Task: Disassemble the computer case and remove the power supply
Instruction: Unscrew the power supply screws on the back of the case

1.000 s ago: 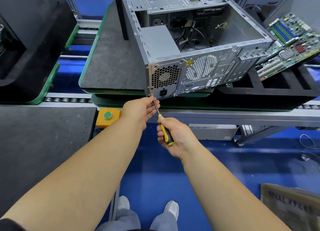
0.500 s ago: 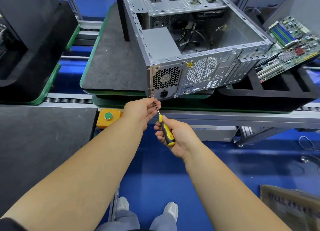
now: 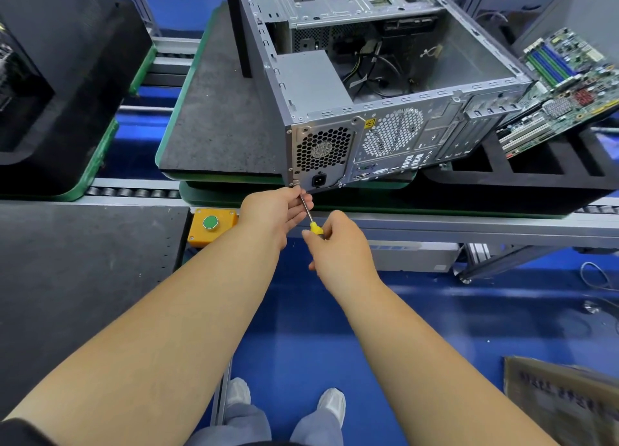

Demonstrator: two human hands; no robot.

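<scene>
Hands, two: right hand (image 3: 338, 244) clenches one yellow-handled screwdriver (image 3: 311, 217), left hand (image 3: 279, 211) pinches its shaft at the power supply (image 3: 320, 154) in the one open computer case (image 3: 385, 87), frame centre.

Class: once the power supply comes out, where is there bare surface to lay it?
Free: the grey mat left of the open grey computer case, and the dark bench top beside the yellow button box. Crowded: the black foam tray, under the green motherboard.
</scene>
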